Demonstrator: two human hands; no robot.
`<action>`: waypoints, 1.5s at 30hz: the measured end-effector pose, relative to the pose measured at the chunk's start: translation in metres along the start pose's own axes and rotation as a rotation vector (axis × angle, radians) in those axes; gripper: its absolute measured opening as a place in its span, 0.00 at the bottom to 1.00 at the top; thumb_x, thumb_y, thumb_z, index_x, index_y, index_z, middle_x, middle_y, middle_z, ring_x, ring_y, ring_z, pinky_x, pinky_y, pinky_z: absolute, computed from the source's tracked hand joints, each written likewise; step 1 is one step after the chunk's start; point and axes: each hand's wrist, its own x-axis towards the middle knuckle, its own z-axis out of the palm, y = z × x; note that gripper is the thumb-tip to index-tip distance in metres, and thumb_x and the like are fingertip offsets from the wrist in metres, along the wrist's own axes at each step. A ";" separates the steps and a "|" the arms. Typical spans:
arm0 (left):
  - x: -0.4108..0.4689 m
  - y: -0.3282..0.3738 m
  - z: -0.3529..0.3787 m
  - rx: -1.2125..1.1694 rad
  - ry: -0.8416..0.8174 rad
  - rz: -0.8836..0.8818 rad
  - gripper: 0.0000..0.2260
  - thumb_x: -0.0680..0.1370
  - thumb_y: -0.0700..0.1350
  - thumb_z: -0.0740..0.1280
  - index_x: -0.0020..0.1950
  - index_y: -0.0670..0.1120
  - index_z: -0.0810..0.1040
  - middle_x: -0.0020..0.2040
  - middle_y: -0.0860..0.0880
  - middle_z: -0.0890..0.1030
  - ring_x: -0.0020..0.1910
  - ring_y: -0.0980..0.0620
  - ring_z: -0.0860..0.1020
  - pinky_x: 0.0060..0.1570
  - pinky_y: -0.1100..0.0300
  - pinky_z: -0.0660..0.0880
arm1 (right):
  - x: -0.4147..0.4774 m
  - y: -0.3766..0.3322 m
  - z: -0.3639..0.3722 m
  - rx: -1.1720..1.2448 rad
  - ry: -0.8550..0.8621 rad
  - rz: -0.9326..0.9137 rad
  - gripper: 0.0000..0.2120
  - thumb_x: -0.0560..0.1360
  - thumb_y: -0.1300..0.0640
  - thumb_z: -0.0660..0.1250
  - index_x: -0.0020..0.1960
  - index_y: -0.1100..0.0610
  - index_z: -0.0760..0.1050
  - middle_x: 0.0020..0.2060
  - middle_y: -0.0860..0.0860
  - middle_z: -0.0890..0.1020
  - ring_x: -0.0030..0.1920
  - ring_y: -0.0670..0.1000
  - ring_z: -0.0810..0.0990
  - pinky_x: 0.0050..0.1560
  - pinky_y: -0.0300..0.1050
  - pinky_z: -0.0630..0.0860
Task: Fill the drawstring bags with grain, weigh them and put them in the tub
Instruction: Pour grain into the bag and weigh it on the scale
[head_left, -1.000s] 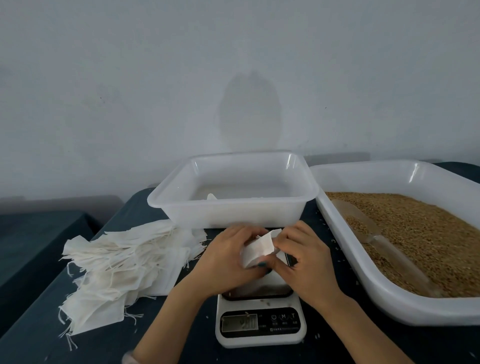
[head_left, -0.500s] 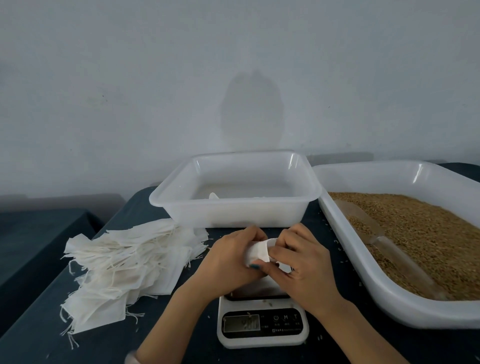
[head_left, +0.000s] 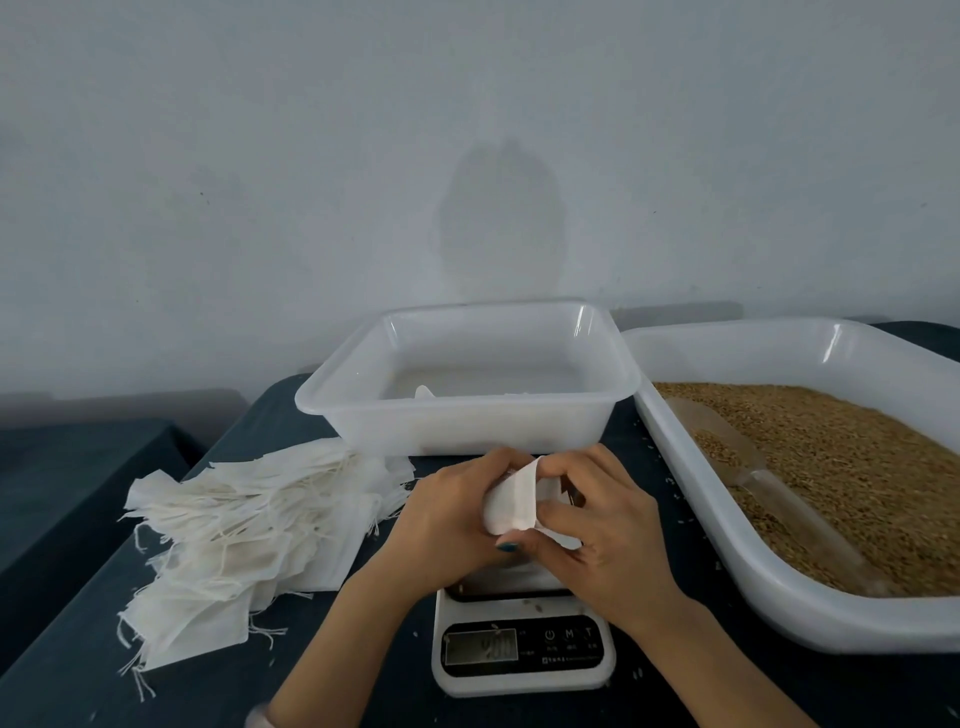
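Note:
Both hands hold one small white drawstring bag (head_left: 511, 503) above the back of the digital scale (head_left: 522, 654). My left hand (head_left: 452, 519) grips its left side with curled fingers. My right hand (head_left: 597, 525) pinches its right edge. The bag's mouth is partly folded over. A pile of several empty white bags (head_left: 249, 530) lies to the left on the dark table. Behind my hands stands a translucent white tub (head_left: 467, 421); something white shows low inside it. At the right, a large white tray (head_left: 831, 618) holds brown grain (head_left: 857, 467) and a clear scoop (head_left: 769, 478).
The dark table (head_left: 78, 670) runs to a grey wall close behind the tub. A lower dark surface (head_left: 67, 467) lies at the far left. A few loose grains are scattered on the table between the scale and the tray.
Both hands stayed over the scale, working the bag. Its top flap, upright a second ago, is now folded and bunched between the fingers.

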 end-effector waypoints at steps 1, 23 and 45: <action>0.000 0.001 0.000 0.005 0.011 0.042 0.26 0.64 0.57 0.67 0.61 0.54 0.76 0.51 0.58 0.81 0.50 0.58 0.77 0.49 0.64 0.74 | 0.000 -0.001 -0.001 0.002 -0.006 -0.005 0.17 0.76 0.40 0.69 0.38 0.53 0.80 0.50 0.47 0.79 0.50 0.48 0.75 0.44 0.33 0.68; 0.001 -0.007 0.002 0.093 0.087 -0.075 0.22 0.68 0.63 0.73 0.54 0.53 0.74 0.44 0.57 0.79 0.43 0.56 0.76 0.43 0.57 0.75 | 0.003 -0.008 -0.008 0.165 0.120 0.366 0.04 0.76 0.57 0.61 0.50 0.53 0.73 0.44 0.40 0.74 0.42 0.43 0.73 0.40 0.33 0.68; -0.001 -0.019 0.004 0.126 0.112 -0.175 0.16 0.72 0.60 0.72 0.52 0.61 0.67 0.48 0.59 0.81 0.42 0.59 0.74 0.40 0.63 0.71 | 0.051 0.097 -0.111 -0.824 -1.366 0.796 0.07 0.79 0.52 0.64 0.51 0.55 0.74 0.46 0.50 0.78 0.48 0.51 0.79 0.55 0.46 0.78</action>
